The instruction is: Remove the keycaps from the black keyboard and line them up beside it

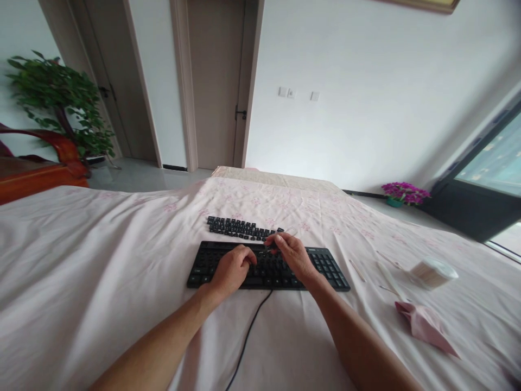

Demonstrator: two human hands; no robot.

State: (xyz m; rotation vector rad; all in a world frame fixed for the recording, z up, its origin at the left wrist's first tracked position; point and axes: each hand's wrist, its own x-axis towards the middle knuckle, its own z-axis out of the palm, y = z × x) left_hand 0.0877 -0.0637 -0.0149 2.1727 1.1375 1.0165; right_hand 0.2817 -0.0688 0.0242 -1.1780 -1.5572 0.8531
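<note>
Resting on black keyboard (325, 266), both hands. Keyboard lies flat on bed (101, 260), middle, cable toward viewer. Left hand (232, 270) curled loosely over keys, holding nothing visible. Right hand (293, 256) fingers pinched near top row; what is between them, cannot tell. Row of loose black keycaps (238, 227) just behind keyboard. Pink cloth (427, 323) and round container (432, 271) at right.

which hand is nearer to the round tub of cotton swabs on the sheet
Right. The right hand rests on the middle of the keyboard, on the side toward the cotton swab tub. The left hand sits further left on the keys.
</note>
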